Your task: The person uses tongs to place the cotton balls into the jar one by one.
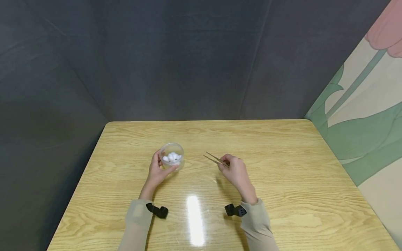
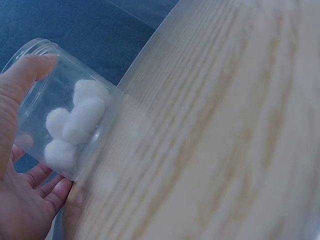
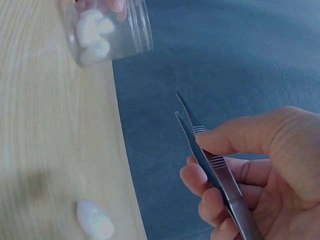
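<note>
My left hand (image 1: 158,170) holds a clear plastic jar (image 1: 180,151) at its side, thumb on the near side and fingers round the far side. Several white cotton balls (image 2: 82,117) lie at the bottom of the jar, which stands on the table. No lid shows on its rim. To the right of the jar, my right hand (image 1: 235,170) pinches metal tweezers (image 3: 217,172) between thumb and fingers. Their tips are apart, with nothing between them, and point toward the jar across a short gap. In the right wrist view the jar (image 3: 120,35) appears at the top.
The wood-grain table (image 1: 298,167) stretches around both hands. Dark cloth (image 1: 188,62) hangs behind it and at the left; a floral-patterned surface (image 1: 361,132) is at the right. A glare strip (image 1: 195,219) lies between the forearms. Whether the white oval patch (image 3: 95,220) is glare, I cannot tell.
</note>
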The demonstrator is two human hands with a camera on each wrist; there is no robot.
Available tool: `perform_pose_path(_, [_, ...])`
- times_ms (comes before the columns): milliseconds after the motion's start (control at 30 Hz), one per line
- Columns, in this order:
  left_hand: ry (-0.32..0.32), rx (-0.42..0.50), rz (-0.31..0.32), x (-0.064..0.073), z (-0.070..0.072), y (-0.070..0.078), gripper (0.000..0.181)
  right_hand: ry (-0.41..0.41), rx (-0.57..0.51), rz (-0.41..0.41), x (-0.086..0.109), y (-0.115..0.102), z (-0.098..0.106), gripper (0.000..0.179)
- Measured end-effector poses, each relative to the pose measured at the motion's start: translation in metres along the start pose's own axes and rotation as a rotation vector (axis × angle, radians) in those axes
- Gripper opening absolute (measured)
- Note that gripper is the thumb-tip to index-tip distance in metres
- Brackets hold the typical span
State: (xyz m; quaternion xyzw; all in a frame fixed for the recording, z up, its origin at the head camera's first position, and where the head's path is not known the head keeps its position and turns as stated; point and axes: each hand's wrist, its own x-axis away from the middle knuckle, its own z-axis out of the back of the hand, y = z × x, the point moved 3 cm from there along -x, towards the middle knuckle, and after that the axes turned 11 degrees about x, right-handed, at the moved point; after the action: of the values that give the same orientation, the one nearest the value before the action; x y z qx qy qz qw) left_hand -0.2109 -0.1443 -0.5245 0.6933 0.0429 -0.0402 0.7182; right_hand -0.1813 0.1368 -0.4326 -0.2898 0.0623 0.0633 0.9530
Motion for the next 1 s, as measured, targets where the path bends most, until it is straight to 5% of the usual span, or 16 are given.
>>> perform_pose_path(700, [0.000, 0.007, -0.003, -0.001, 0.000, -0.001, 0.085, -0.010, 0.036, -0.042, 0.007, 0.035, 0.005, 0.011])
perform_pose_path(1000, [-0.009, -0.005, -0.006, 0.010, -0.006, 0.031, 0.082, -0.013, 0.074, -0.032, 0.010, 0.053, 0.013, 0.008])
